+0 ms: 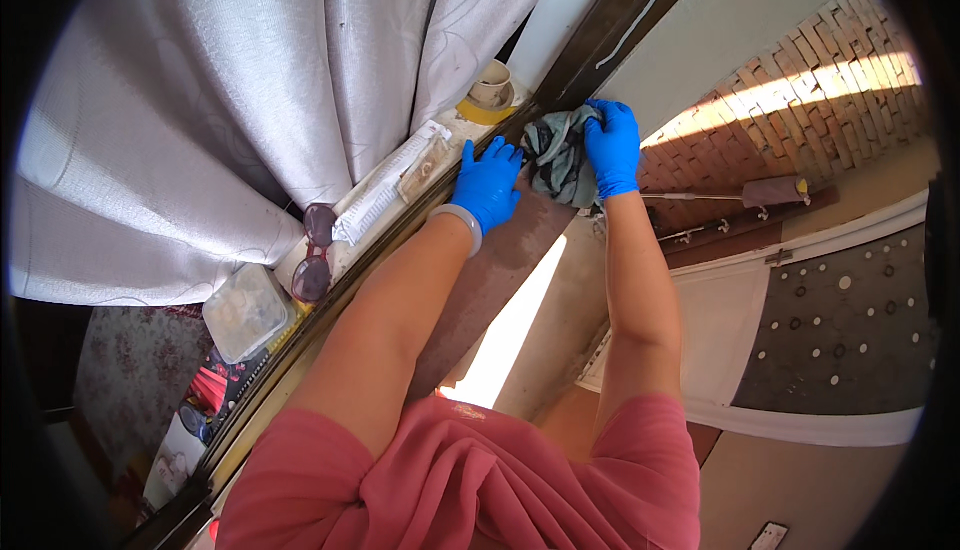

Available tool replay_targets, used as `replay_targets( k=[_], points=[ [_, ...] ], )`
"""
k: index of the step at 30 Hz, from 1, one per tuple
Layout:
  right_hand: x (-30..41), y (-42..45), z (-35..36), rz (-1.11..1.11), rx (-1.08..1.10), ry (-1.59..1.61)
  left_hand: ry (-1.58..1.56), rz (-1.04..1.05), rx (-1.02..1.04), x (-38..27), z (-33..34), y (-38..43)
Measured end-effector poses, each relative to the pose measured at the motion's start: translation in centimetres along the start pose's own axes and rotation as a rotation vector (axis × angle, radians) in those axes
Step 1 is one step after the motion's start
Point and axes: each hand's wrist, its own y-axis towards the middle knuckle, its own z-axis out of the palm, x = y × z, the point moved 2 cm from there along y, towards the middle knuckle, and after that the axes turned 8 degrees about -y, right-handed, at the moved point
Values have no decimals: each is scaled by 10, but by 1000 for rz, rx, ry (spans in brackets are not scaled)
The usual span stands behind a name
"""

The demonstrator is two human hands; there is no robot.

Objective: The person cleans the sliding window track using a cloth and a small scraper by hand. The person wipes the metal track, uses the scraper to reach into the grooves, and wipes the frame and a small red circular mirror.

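My right hand (pixel 615 148), in a blue disposable glove, grips a bunched grey-green and black cloth (pixel 559 160). It presses the cloth at the corner where the dark window frame (pixel 566 73) meets the sill. My left hand (pixel 487 188), gloved the same way with a pale band at the wrist, holds nothing. Its fingers are spread on the track of the window frame, their tips close to the cloth. Below both hands runs the brown outer sill (pixel 502 250), which has damp-looking patches.
Along the inner ledge lie a roll of tape (pixel 486 111), a white printed packet (pixel 390 182), sunglasses (pixel 313 280) and a clear plastic box (pixel 247 313). A pale curtain (pixel 255 84) hangs over them. A paint roller (pixel 772 191) rests by the brick wall (pixel 787 99).
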Motion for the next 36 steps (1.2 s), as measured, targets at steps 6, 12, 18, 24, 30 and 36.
replay_targets(
  k=[6,12,18,24,30,36],
  points=[
    [36,-21,89,-213,168,-360,9,-21,39,3,-6,-1],
    [28,-3,99,-93,274,-252,-19,-14,38,-1,-3,3],
    [53,-12,49,-48,401,-64,38,-25,51,4,1,1],
    [31,5,103,-109,109,-312,43,21,-7,1,7,4],
    [46,-12,84,-114,483,-117,23,-15,35,4,0,3],
    [29,-16,94,-62,175,-254,35,15,-21,0,3,2]
  ],
)
